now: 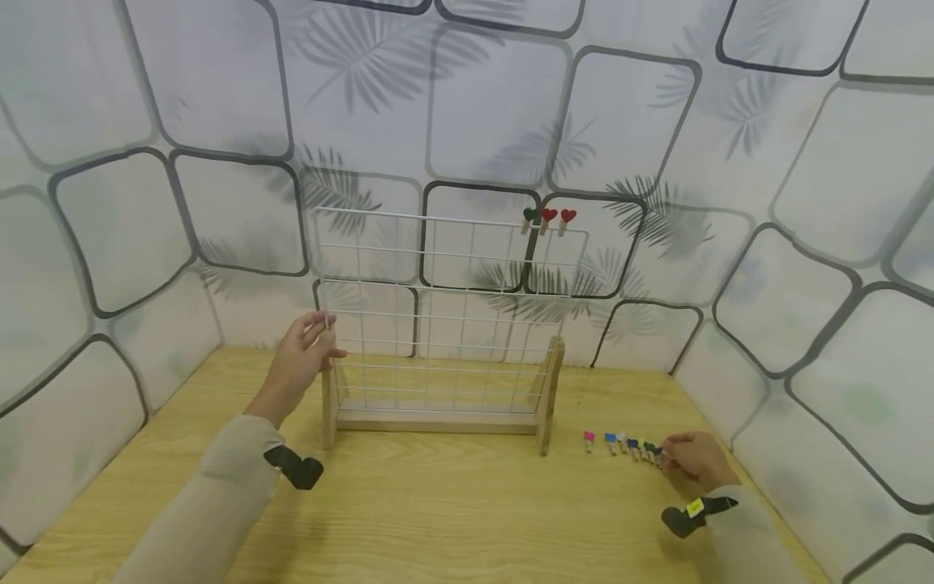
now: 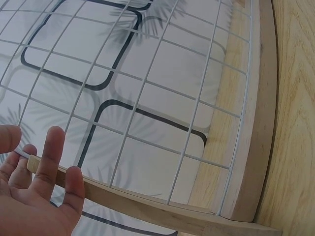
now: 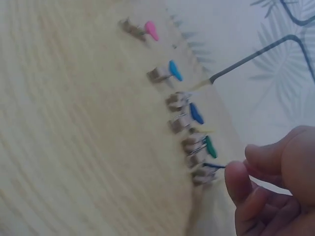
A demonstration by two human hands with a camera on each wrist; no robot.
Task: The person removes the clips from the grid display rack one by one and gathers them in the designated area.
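A white wire grid rack [image 1: 440, 420] stands upright in a wooden base. My left hand [image 1: 305, 345] holds the grid's left edge wire between thumb and fingers; in the left wrist view, two fingers of that hand [image 2: 37, 189] extend over the wooden upright [image 2: 118, 198]. Low on the right, my right hand [image 1: 696, 458] pinches the dark-topped small clothespin [image 3: 204, 173] at the near end of a row. Beside it lie several more: green-topped [image 3: 210, 147], dark blue [image 3: 196, 113], light blue [image 3: 175, 71] and pink [image 3: 151, 30].
Three heart clothespins, one green [image 1: 530, 214] and two red [image 1: 549, 215], sit clipped on the grid's top wire at the right. The wooden table [image 1: 438, 511] meets patterned wall covering [image 1: 496, 105] behind and at both sides.
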